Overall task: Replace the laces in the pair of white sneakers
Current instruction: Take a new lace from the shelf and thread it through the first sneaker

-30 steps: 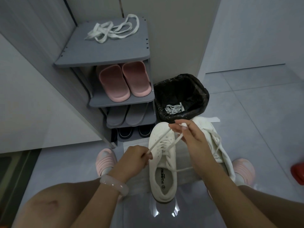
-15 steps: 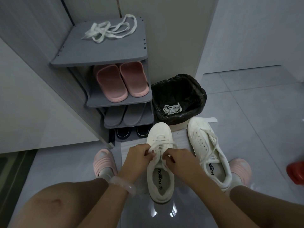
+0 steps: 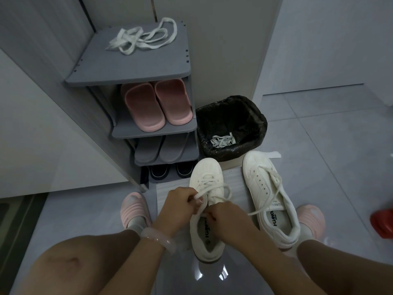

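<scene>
two white sneakers stand on the floor in front of the shoe rack, toes toward it. the left sneaker sits just below the rack's bottom corner; the right sneaker lies beside it, further from the rack, with its lace loose and trailing over its side.

both hands work over the middle of the left sneaker. the left hand has its grip curled, pinching a loop of that shoe's lace between thumb and fingers. the right hand is curled too, its grip closed on the lace where it crosses the tongue; the exact pinch point is hidden under the fingers.

the rack holds several things. on its top shelf lies a loose tangle of white laces. the shelf under it holds pink slippers, the next one grey slippers, and the lowest space dark shoes.

just beside the rack, past the left sneaker's toe, stands a bin lined with a black bag; inside it lies a small heap of white laces.
</scene>
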